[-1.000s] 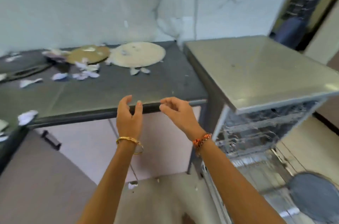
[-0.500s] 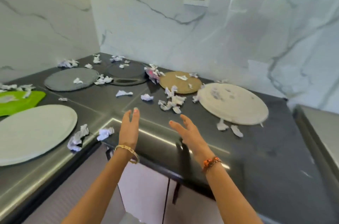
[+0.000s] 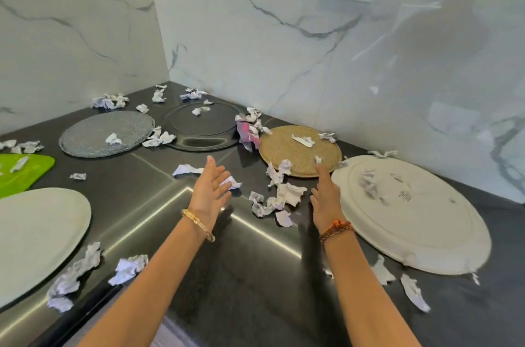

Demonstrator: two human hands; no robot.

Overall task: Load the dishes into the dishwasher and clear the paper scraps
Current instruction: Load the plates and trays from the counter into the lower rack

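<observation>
Both hands, left hand (image 3: 211,186) and right hand (image 3: 324,196), are reaching released and empty toward the woven round plate (image 3: 301,149) at centre-far. Paper scraps (image 3: 272,202) lying between them risk being swept off the countertop (image 3: 159,185).

Your counter (image 3: 159,176) is dark charcoal with a glossy sheen, and the wall (image 3: 284,48) behind it is white marble with grey veins. You've got a speckled grey plate (image 3: 93,136), a black plate (image 3: 199,126), a tan woven mat (image 3: 284,150), a white plate (image 3: 426,221) with smudgy grey marks, a pale grey-white plate (image 3: 37,233) and a lime green board (image 3: 31,170). The paper scraps (image 3: 272,202) are white, one bit pink and purple (image 3: 247,133). Gold bangle (image 3: 199,224) on your left wrist, orange-red beads (image 3: 336,229) on your right.
</observation>
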